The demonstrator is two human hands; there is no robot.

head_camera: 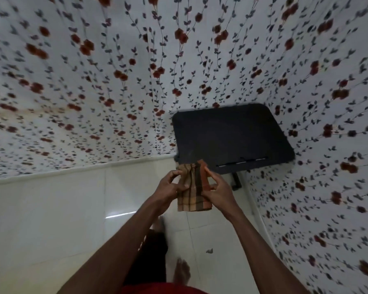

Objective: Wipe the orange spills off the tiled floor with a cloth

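I hold the checked brown-and-orange cloth (192,187) up in front of me with both hands, above the pale tiled floor (51,219). My left hand (170,186) pinches its left edge, my right hand (218,189) grips the right edge. Behind it stands a small black worktop (232,134) against floral fabric (115,81). A small dark speck (209,251), perhaps debris, lies on the tiles.

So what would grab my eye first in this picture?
Probably the checked brown-and-orange cloth, held up at centre between the left hand and right hand. Behind it a black tabletop stands against the flowered fabric that fills the upper frame, above the pale tiled floor.
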